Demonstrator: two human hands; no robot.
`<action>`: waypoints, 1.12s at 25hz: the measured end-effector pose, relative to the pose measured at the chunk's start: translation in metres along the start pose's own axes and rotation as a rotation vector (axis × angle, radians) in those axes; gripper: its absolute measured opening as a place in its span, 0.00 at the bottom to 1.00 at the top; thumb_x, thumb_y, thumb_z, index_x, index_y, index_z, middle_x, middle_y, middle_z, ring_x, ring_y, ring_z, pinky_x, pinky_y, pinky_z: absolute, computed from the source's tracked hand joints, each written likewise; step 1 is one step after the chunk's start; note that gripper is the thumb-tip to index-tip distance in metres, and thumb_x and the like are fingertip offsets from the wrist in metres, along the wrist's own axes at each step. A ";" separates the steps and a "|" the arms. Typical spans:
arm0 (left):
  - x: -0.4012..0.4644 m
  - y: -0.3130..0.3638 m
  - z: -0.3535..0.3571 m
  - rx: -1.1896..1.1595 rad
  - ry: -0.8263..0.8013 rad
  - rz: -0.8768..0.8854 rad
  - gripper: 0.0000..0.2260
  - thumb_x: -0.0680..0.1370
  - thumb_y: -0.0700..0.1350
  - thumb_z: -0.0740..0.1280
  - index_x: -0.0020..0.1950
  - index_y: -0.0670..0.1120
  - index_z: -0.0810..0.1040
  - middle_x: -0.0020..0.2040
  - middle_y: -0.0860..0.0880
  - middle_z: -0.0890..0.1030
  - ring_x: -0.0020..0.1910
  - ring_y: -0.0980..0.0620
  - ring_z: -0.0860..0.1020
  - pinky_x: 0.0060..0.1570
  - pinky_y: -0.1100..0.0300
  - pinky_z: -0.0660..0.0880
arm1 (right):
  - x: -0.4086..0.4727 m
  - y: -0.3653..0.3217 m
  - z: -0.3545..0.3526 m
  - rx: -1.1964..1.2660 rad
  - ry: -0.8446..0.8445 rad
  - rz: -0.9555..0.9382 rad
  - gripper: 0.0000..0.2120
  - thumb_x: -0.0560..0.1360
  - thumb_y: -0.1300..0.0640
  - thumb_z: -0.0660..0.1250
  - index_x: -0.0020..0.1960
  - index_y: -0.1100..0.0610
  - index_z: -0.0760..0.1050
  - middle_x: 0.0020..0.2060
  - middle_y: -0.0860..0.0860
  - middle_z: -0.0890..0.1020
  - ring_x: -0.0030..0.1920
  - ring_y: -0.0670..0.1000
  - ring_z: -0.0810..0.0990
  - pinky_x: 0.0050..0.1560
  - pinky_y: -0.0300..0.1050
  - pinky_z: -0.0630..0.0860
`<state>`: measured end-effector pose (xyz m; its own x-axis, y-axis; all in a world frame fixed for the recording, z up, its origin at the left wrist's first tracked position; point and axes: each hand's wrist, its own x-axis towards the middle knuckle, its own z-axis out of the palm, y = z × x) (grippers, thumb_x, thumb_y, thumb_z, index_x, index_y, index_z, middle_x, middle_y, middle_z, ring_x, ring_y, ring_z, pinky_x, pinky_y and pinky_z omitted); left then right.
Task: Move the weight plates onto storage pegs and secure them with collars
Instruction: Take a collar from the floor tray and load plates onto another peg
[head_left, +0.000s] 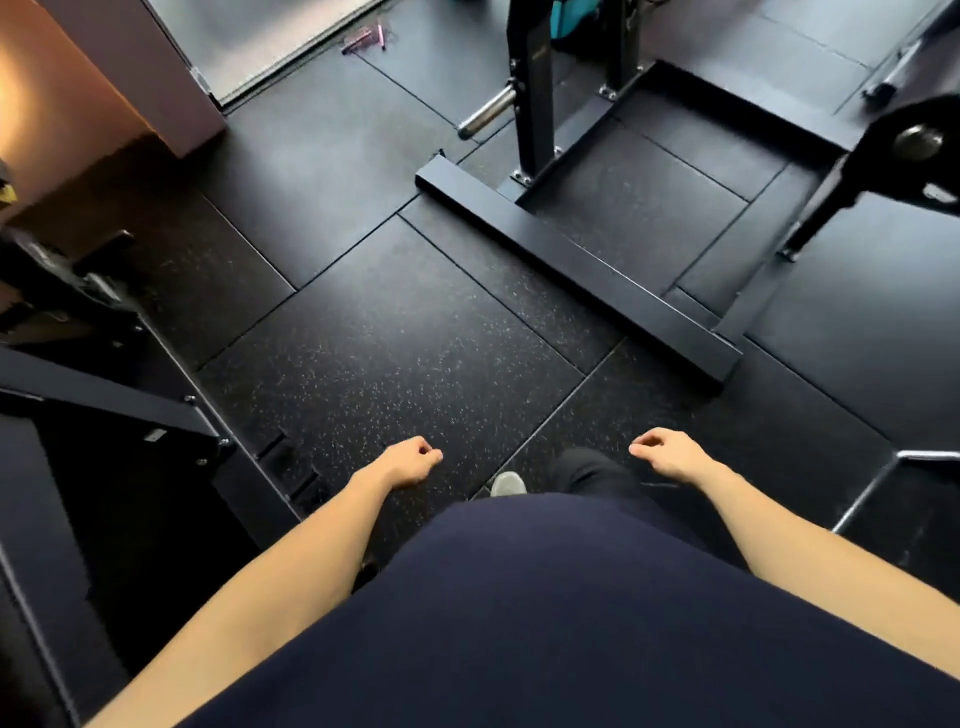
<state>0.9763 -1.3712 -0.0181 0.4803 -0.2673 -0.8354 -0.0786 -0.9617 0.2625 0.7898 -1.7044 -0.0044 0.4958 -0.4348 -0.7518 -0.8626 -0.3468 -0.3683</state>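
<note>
My left hand (410, 460) and my right hand (662, 453) hang low in front of me over the dark rubber floor, fingers loosely curled, holding nothing. A bare chrome storage peg (485, 110) juts out to the left from a black rack upright (537, 88) at the top centre. A black weight plate (917, 148) with a metal hub sits on a peg at the far right edge, partly cut off by the frame. No collar is visible.
The rack's long black base beam (576, 273) runs diagonally across the floor ahead of me. Dark machine frames (104, 415) crowd the left side. A chrome bar (872, 491) lies at the lower right. Small pink items (363, 39) lie near the doorway.
</note>
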 end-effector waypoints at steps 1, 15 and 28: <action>0.010 0.010 -0.023 -0.023 0.007 0.001 0.17 0.81 0.55 0.58 0.63 0.46 0.74 0.59 0.46 0.79 0.54 0.48 0.75 0.51 0.57 0.68 | 0.017 -0.020 -0.011 -0.023 -0.007 -0.015 0.09 0.75 0.53 0.69 0.53 0.55 0.79 0.54 0.55 0.82 0.47 0.52 0.76 0.54 0.44 0.71; 0.157 0.082 -0.236 -0.262 -0.010 -0.213 0.15 0.79 0.54 0.61 0.62 0.47 0.75 0.54 0.49 0.79 0.50 0.51 0.76 0.50 0.59 0.71 | 0.272 -0.290 -0.164 -0.328 -0.209 -0.145 0.14 0.76 0.53 0.68 0.58 0.60 0.78 0.49 0.55 0.82 0.40 0.51 0.76 0.47 0.41 0.70; 0.286 0.082 -0.410 -0.812 0.217 -0.392 0.29 0.76 0.63 0.62 0.71 0.47 0.67 0.68 0.45 0.73 0.65 0.45 0.72 0.61 0.53 0.67 | 0.461 -0.610 -0.200 -0.787 -0.298 -0.358 0.26 0.75 0.45 0.68 0.66 0.60 0.71 0.65 0.56 0.76 0.64 0.56 0.75 0.65 0.48 0.70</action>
<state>1.4656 -1.5016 -0.0377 0.5026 0.1641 -0.8488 0.7206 -0.6220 0.3064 1.5646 -1.8602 -0.0171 0.5799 0.0029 -0.8147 -0.2904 -0.9336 -0.2101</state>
